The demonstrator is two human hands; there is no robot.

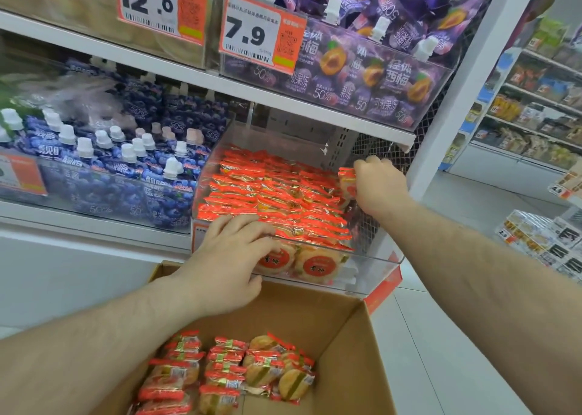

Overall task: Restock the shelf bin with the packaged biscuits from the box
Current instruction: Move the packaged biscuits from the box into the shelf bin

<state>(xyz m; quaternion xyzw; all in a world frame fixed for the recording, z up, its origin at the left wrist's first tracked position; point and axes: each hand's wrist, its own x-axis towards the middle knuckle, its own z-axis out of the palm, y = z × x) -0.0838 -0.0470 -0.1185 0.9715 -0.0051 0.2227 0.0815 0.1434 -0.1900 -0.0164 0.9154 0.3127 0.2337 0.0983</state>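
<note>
A clear plastic shelf bin (pixel 382 261) on the lower shelf holds rows of red-wrapped biscuit packs (pixel 277 194). My right hand (pixel 379 184) is at the bin's right side, gripping one biscuit pack (pixel 346 179) upright above the rows. My left hand (pixel 230 257) rests on the bin's front rim, its fingers over the front packs and thumb against the front wall. Below, an open cardboard box (pixel 340 317) holds several loose biscuit packs (pixel 233 370) on its floor.
Blue spouted jelly pouches (pixel 126 168) fill the bin to the left. Purple pouches (pixel 371 64) sit on the shelf above, behind price tags 12.0 (pixel 160 3) and 7.9 (pixel 261 33). A white shelf upright (pixel 466 99) stands right, with an aisle and more shelves beyond.
</note>
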